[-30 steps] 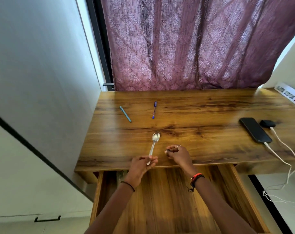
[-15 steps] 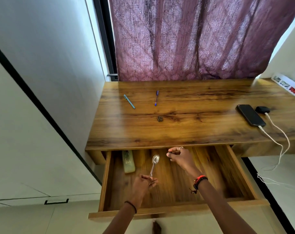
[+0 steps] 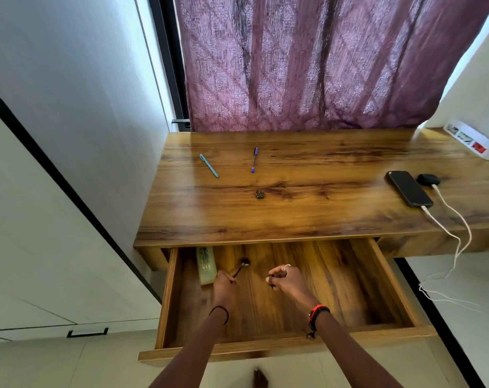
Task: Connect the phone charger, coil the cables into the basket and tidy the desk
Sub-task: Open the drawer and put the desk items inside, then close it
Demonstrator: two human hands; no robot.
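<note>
Head view: we are gripping a spoon (image 3: 241, 268) by its handle in the left hand (image 3: 223, 287), bowl low inside the open drawer (image 3: 383, 281) beside a pale tube (image 3: 207, 264), while the right hand (image 3: 289, 281) is pinching a small dark thing (image 3: 270, 283) that we cannot identify. The phone (image 3: 409, 189) is lying at the right of the tabletop (image 3: 321, 219), its white cable (image 3: 441, 226) plugged in and trailing off the edge. We are judging that this loose cable could snag and drag the phone down.
</note>
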